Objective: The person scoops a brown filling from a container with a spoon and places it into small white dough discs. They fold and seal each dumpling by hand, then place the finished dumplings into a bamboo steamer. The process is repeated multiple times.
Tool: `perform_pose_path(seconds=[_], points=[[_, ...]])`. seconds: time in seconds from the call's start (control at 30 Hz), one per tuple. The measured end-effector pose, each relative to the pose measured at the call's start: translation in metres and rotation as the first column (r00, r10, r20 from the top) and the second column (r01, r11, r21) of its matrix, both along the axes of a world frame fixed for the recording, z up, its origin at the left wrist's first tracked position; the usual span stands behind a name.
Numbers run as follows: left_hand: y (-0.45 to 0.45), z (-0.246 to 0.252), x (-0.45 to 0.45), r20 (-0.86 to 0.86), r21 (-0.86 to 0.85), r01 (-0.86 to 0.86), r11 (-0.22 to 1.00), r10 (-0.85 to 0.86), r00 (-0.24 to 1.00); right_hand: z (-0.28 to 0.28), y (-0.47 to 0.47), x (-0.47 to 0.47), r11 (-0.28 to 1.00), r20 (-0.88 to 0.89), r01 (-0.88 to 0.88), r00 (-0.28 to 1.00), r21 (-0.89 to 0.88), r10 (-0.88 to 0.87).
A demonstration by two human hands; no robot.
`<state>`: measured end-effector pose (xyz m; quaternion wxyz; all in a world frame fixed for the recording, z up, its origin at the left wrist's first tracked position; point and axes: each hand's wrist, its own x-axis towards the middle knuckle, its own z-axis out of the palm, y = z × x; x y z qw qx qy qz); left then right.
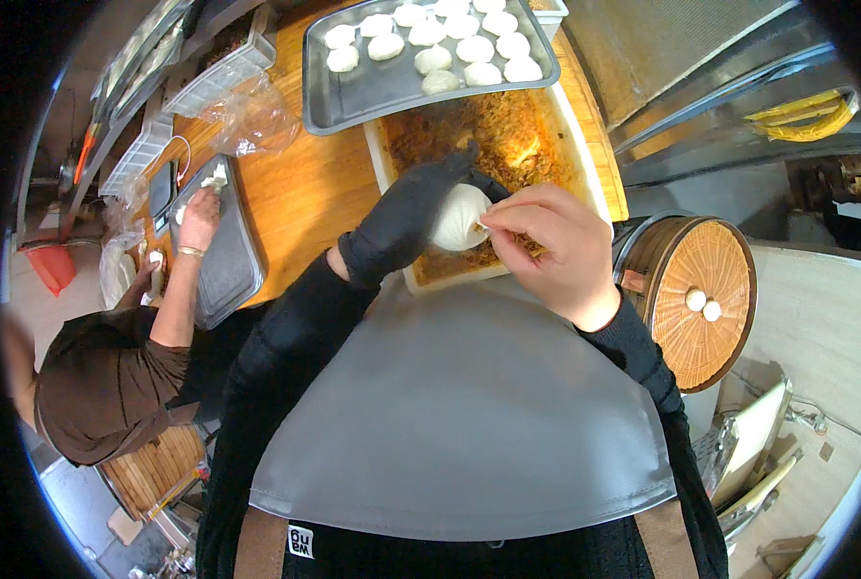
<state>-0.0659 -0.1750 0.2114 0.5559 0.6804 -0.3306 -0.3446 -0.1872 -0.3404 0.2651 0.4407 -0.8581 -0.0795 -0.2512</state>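
My left hand (pixel 430 206), in a black glove, cups a round white dough wrapper (pixel 459 221) over the filling tub. The bare fingertips of my right hand (pixel 553 242) pinch the gathered edge of this dough, where a small bit of brown filling shows at the opening. Below both hands is a white rectangular tub (pixel 582 145) of reddish-brown minced filling (pixel 438 123), with a paler oily patch at its right side. A grey metal tray (pixel 372 105) overlaps the tub's far end and carries several white dough pieces (pixel 434 59) in rows.
To the left, a co-worker's hand (pixel 200 217) handles dough over another metal tray (pixel 231 268). A digital scale (pixel 161 188) and clear plastic bags (pixel 257 116) lie near it on the wooden table (pixel 286 195). A bamboo steamer (pixel 705 297) with a woven lid stands at my right.
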Motion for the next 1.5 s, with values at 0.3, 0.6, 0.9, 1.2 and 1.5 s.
perform_pose_path(seconds=[0.3,0.6,0.9,1.2,1.5], points=[[-0.010,0.013,-0.019,-0.359,-0.007,-0.329,0.944,0.305,0.882,0.001,0.002,0.008,0.980,0.113,-0.092,0.987,-0.175,0.112],[-0.003,0.015,-0.017,-0.051,-0.114,-0.168,0.979,0.163,0.985,-0.002,0.011,0.001,0.995,0.058,0.048,0.997,-0.091,-0.043],[-0.021,0.015,-0.024,-0.475,-0.005,-0.522,0.853,0.457,0.752,-0.003,0.012,0.005,0.986,0.104,0.021,0.995,-0.165,-0.003],[-0.002,0.012,-0.015,-0.049,0.062,-0.255,0.965,0.258,0.965,-0.008,0.017,0.003,0.983,0.052,0.027,0.998,-0.182,-0.018],[-0.005,0.011,-0.003,-0.048,-0.127,-0.169,0.977,0.164,0.985,0.001,0.016,0.010,0.971,-0.034,0.088,0.995,-0.221,-0.098]])
